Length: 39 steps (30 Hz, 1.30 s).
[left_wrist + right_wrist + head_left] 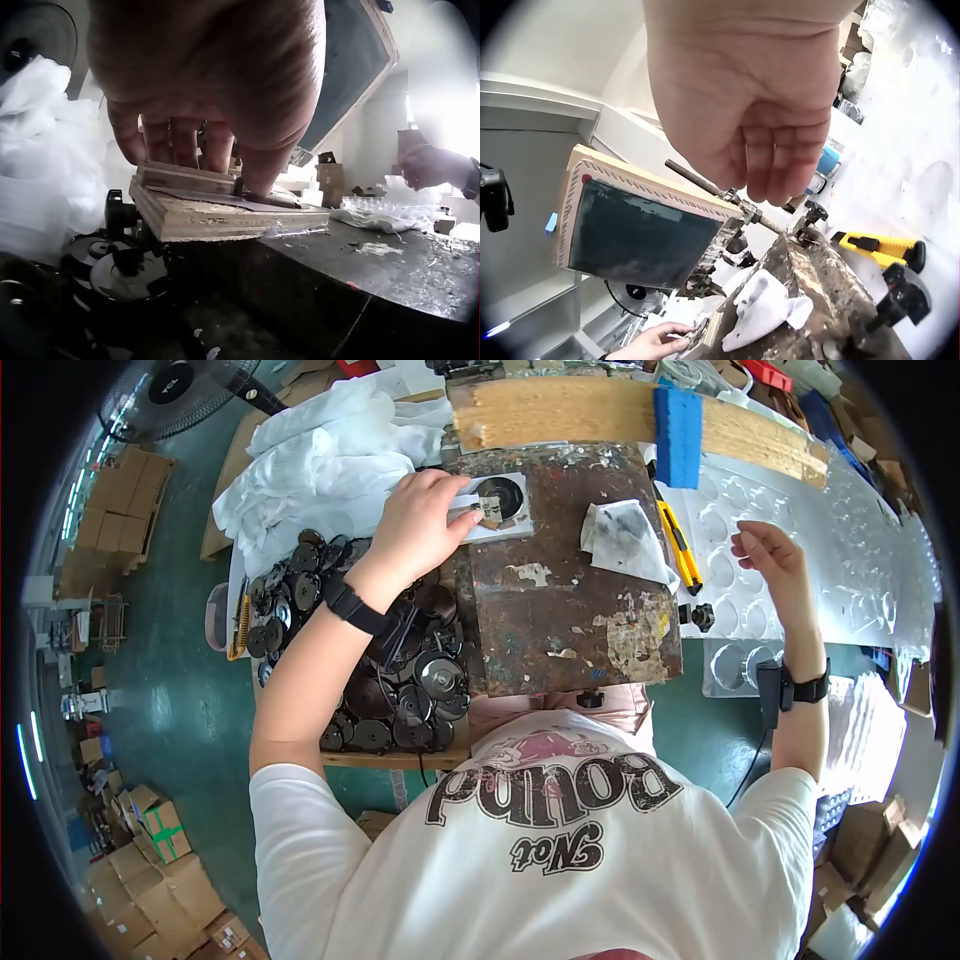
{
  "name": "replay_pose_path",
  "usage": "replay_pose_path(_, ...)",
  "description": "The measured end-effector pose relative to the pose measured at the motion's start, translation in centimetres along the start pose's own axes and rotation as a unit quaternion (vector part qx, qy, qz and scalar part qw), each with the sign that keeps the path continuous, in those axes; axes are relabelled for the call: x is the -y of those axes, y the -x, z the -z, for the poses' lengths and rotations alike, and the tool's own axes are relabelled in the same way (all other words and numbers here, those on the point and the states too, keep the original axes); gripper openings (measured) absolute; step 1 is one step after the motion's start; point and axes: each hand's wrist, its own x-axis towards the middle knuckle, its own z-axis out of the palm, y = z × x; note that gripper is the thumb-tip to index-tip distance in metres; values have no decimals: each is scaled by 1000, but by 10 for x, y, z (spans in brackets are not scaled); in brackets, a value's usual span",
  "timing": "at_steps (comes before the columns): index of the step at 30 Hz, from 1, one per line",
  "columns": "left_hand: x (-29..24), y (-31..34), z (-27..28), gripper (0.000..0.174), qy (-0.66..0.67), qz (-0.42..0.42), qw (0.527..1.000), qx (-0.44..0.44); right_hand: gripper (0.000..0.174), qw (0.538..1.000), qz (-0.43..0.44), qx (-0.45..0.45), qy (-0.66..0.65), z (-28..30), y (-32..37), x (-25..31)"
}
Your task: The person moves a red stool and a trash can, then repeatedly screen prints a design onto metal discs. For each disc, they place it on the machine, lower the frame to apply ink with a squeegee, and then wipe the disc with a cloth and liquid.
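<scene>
The left hand (425, 520) rests at a small white-topped board (522, 510), its fingers bent over the left part and the thumb against a small labelled piece beside a round black disc (499, 498). In the left wrist view the fingers reach down behind a wooden strip (187, 178) on the layered wooden base (225, 223). The right hand (775, 555) hangs in the air over the clear plastic sheets, fingers loosely bent, holding nothing; the right wrist view shows its palm (742, 97). Between the hands lies a stained white cloth (625, 540) on the worn bench (560, 600).
A yellow cutter (680, 548) lies by the bench's right edge, near a black knob (697, 617). Many dark round parts (400, 690) are heaped at the left, below white wrapping (320, 460). A wooden frame (570, 410) with blue tape spans the bench's far side.
</scene>
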Motion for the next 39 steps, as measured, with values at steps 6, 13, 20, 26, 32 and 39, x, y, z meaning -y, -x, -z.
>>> replay_pose_path(6, 2, -8, -11, 23, 7, 13, 1000, 17, 22, 1000, 7, 10, -17, -17, 17, -1)
replay_pose_path(13, -26, -34, -11, 20, 140, 45, 988, 47, 21, 997, 31, 56, -47, -45, 16, 5)
replay_pose_path(20, -107, -19, 46, 22, 527, 127, 829, 138, 26, 969, -7, 166, -184, -81, 39, 49)
replay_pose_path(26, -131, -3, 75, 23, 588, 146, 782, 146, 28, 929, -6, 237, -284, -94, 52, 64)
replay_pose_path(32, -139, 4, 81, 25, 601, 139, 773, 146, 22, 916, 11, 245, -318, -98, 62, 69)
replay_pose_path(39, -143, 7, 84, 25, 607, 134, 770, 143, 18, 914, 8, 245, -323, -95, 68, 72)
